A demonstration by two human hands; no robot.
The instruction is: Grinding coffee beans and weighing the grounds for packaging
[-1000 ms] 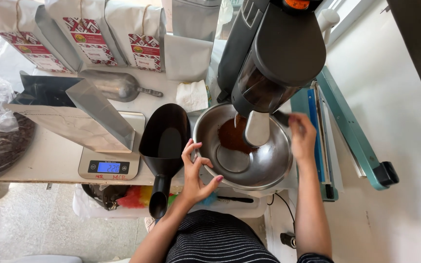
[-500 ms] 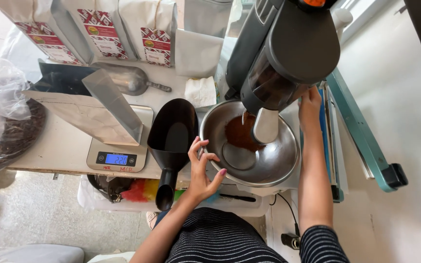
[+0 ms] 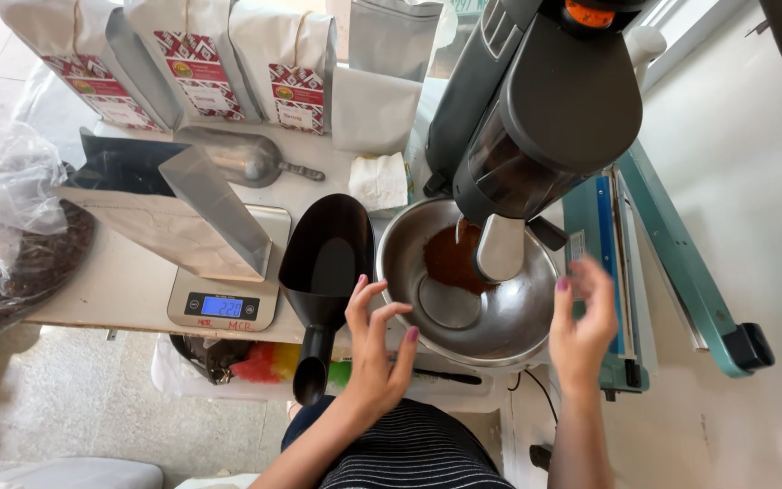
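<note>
Shiny steel bowl (image 3: pixel 500 317) sits at the near worktop (image 3: pixel 119 281) edge under the grinder (image 3: pixel 536 118), with a reddish-brown heap of grounds (image 3: pixel 450 258) at its far side. Left hand (image 3: pixel 377 349) rests spread fingers on the rim; right hand (image 3: pixel 581 326) hovers just right, fingers loose, holding nothing.
</note>
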